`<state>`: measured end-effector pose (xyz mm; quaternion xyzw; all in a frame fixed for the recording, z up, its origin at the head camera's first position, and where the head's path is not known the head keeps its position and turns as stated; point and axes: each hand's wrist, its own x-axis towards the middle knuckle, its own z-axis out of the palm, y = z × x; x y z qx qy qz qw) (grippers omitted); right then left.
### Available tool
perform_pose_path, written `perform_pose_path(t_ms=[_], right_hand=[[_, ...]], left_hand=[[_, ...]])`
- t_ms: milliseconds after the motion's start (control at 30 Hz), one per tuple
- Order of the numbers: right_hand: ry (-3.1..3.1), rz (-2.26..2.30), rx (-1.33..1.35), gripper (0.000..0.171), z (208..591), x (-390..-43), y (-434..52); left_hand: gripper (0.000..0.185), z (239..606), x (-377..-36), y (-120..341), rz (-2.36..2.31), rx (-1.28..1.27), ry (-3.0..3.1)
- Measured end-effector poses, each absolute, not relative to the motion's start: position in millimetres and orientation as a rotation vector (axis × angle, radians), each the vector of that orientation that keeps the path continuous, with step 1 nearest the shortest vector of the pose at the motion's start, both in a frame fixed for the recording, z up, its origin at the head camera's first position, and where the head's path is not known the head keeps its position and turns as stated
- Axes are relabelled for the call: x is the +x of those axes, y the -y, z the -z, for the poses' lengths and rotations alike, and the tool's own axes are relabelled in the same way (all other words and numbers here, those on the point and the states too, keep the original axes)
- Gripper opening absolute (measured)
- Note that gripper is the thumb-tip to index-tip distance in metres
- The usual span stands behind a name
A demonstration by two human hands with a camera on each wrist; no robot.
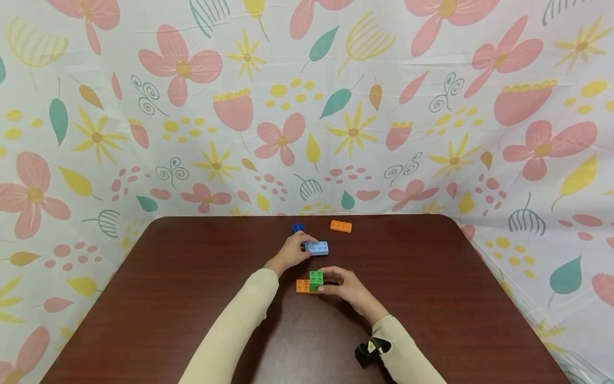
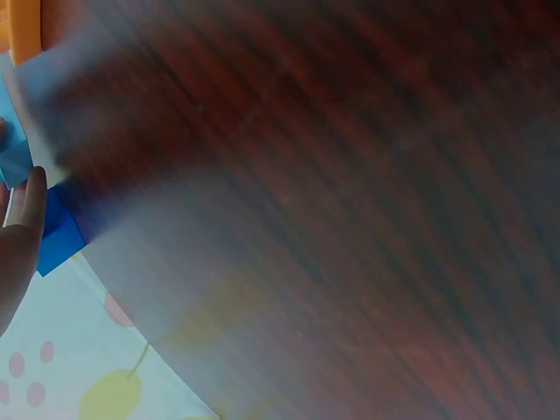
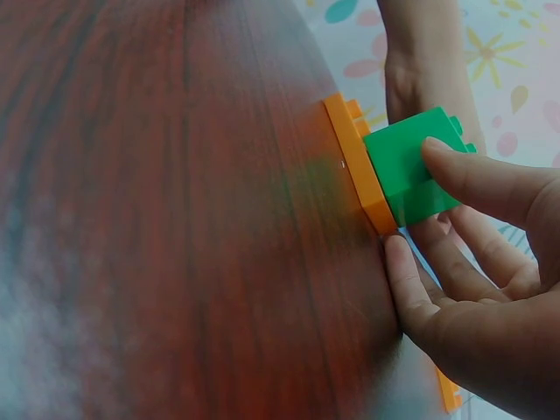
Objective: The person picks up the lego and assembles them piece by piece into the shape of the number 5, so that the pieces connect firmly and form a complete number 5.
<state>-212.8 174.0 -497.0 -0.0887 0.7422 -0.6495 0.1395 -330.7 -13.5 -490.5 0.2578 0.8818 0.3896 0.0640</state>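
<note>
On the dark wooden table (image 1: 168,298) my right hand (image 1: 327,283) pinches a green brick (image 1: 316,279) that sits on an orange brick (image 1: 302,287). In the right wrist view a finger presses the green brick (image 3: 407,171) from above while the thumb (image 3: 404,284) lies against the end of the orange brick (image 3: 357,162). Just beyond, my left hand (image 1: 307,246) grips the left end of a light blue brick (image 1: 318,248). The left wrist view is blurred; it shows one fingertip (image 2: 26,219) beside a dark blue brick (image 2: 59,234).
A small dark blue brick (image 1: 298,228) and a second orange brick (image 1: 341,226) lie near the table's far edge. A flowered cloth (image 1: 307,106) hangs behind and around the table. Both arms wear cream sleeves.
</note>
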Motion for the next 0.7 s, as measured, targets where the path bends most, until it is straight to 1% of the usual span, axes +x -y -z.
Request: perform_pose_path(t_ms=[700], right_hand=[[-2.16,1.862,-0.215,0.045,498,-214,-173]], left_hand=[[0.036,491,-328,34,-1.174,0.869,-2.692]])
